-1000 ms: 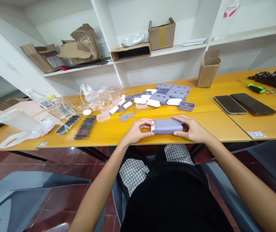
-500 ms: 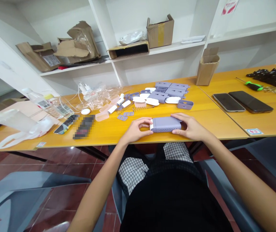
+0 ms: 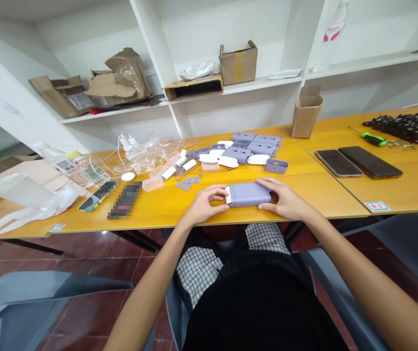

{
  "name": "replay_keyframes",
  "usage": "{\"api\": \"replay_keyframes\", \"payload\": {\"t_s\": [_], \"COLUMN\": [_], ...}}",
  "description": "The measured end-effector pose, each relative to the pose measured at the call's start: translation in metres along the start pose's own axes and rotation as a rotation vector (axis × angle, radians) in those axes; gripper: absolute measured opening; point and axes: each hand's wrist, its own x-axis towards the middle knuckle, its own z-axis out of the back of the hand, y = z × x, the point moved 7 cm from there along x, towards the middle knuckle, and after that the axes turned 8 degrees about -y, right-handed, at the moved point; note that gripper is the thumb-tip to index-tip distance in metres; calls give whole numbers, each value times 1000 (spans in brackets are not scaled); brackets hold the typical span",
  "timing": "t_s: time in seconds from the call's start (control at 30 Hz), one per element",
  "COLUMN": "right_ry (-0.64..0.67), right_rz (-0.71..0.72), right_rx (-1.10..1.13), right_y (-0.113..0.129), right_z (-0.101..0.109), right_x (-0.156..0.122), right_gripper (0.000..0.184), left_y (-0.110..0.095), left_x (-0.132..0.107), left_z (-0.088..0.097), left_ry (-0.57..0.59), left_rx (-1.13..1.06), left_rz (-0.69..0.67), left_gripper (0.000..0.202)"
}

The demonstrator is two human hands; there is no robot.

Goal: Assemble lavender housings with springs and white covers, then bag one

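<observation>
1. Squarely at the near edge of the orange table [image 3: 314, 187], in the head view, a purple plastic case [image 3: 248, 194] lies on its side with its long axis running left to right, a row of small holes along the face nearest the person.
2. Left hand [image 3: 205, 204] is curled around the case's left end, fingers over the top and thumb beneath. It pinches the white end piece [image 3: 227, 195] that sits in that end.
3. Right hand [image 3: 285, 200] grasps the opposite end, fingers laid over the top right corner and thumb along the near side. The case thus sits between the two hands, touching both.
4. Just behind the case, a small purple tray [image 3: 276, 166] stands alone. Farther back lies a heap of purple shells [image 3: 258, 145] mixed with white caps [image 3: 227, 161].
5. Thin metal springs [image 3: 214, 171] lie near the caps, with small grey plates [image 3: 187, 183] beside them.
6. To the left are a blurred-out phone [image 3: 125, 200], another phone [image 3: 94, 196] and crumpled clear plastic bags [image 3: 26, 195].
7. To the right, on the adjoining table, two dark phones [image 3: 355, 162] lie side by side, well apart from the hands. Beyond them are a green-handled screwdriver [image 3: 370, 139] and a pile of black parts [image 3: 406, 124].
8. An open cardboard box [image 3: 306, 111] stands upright at the back edge of the table.
</observation>
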Motion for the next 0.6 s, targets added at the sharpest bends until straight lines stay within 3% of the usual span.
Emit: {"api": "replay_keyframes", "payload": {"t_s": [0.3,0.6], "right_ry": [7,-5], "right_rz": [-5,-10], "right_rx": [3,-16], "right_y": [1,1], "right_z": [-2,-3], "right_x": [1,1], "right_gripper": [76,75], "left_y": [-6,-6], "left_x": [0,-2], "left_z": [-1,0], "left_ry": [-10,-8], "left_rx": [29,111], "left_rz": [-23,-50], "left_gripper": [37,31]}}
